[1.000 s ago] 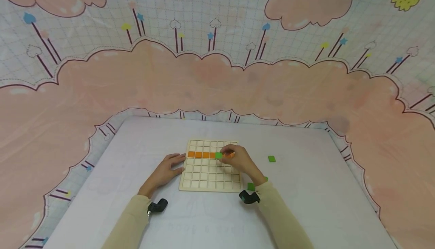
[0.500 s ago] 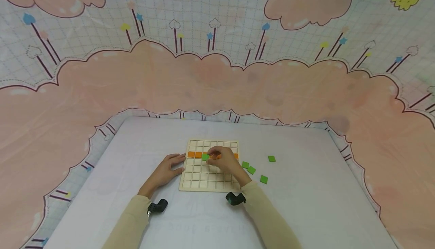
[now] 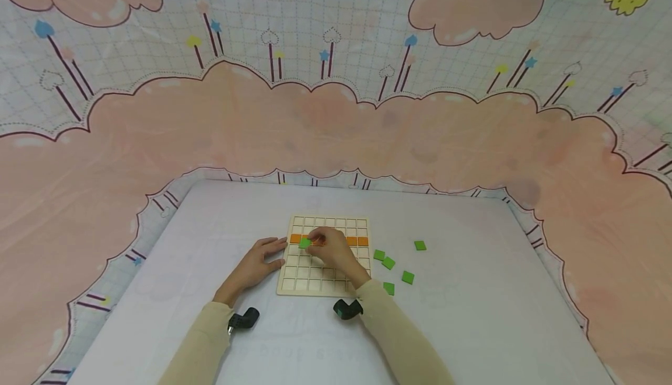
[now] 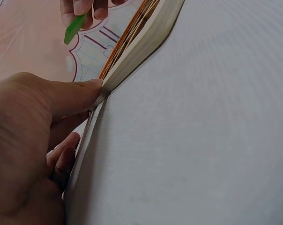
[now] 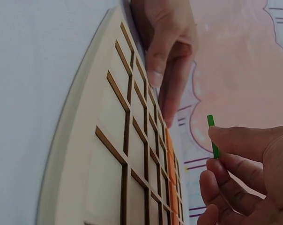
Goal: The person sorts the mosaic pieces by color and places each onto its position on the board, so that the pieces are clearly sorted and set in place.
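Observation:
A wooden grid board (image 3: 325, 284) lies on the white table, with a row of orange tiles (image 3: 358, 241) across its upper part. My right hand (image 3: 336, 252) pinches a green square tile (image 3: 304, 243) between thumb and fingers above the left part of that row. In the right wrist view the green tile (image 5: 213, 136) is seen edge-on, held clear of the board. My left hand (image 3: 261, 263) rests at the board's left side, its fingers extended and touching the edge. The thumb in the left wrist view lies against the board's rim (image 4: 146, 47). Part of the orange row is hidden behind my right hand.
Several loose green tiles (image 3: 408, 277) lie on the white table (image 3: 462, 326) to the right of the board. One green tile (image 3: 420, 245) sits farther right than the others. A patterned cloth (image 3: 325, 128) rises behind the table.
My right hand has moved left over the board with the green tile, from the right-middle of the orange row to its left part. The left hand stays at the board's edge.

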Tool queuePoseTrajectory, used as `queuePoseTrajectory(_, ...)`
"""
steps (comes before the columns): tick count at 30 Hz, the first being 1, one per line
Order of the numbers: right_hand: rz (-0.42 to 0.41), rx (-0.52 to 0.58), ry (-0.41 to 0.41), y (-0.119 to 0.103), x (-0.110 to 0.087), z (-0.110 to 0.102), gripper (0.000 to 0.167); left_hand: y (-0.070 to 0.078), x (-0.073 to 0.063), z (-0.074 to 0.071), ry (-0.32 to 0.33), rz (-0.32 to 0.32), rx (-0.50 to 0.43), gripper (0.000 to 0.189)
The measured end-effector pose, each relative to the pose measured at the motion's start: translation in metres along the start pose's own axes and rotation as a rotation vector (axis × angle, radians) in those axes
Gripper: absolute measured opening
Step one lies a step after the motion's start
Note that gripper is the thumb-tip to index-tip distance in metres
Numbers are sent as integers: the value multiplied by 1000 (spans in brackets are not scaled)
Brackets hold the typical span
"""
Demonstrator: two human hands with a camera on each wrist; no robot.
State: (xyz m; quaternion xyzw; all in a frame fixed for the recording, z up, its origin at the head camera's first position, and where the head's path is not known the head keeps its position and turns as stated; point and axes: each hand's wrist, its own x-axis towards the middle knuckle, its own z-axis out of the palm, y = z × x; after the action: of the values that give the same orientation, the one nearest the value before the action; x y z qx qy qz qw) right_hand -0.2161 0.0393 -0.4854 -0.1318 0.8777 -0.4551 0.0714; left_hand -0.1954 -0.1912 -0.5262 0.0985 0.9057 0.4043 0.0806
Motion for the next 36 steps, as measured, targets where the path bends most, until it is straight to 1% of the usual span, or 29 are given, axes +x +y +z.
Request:
queuePoseTrajectory(9, -19, -68, 29, -2, 6, 15, 21, 0, -1, -1, 5, 22, -2, 52)
queuePoseTrajectory(14, 0, -39, 29, -3, 7, 21, 22, -1, -2, -1, 6, 17, -8, 52)
queuePoseTrajectory(18, -8, -45, 31, -4, 8, 25, 23, -1, -2, -1, 8, 23, -11, 52)
queuePoseTrajectory(24, 3, -68, 30, -5, 8, 29, 20, 0, -2, 0, 7, 31, -14, 52)
queuePoseTrajectory(28, -11, -94, 35, -4, 8, 30, 19, 0, -1, 1, 6, 37, -13, 53)
queuePoseTrajectory(32, -2, -106, 32, -3, 10, 33, 19, 0, -1, 1, 4, 43, -10, 53)
queuePoseTrajectory(36, -14, -168, 32, -2, 14, 37, 21, -1, 0, 1, 7, 49, -3, 53)
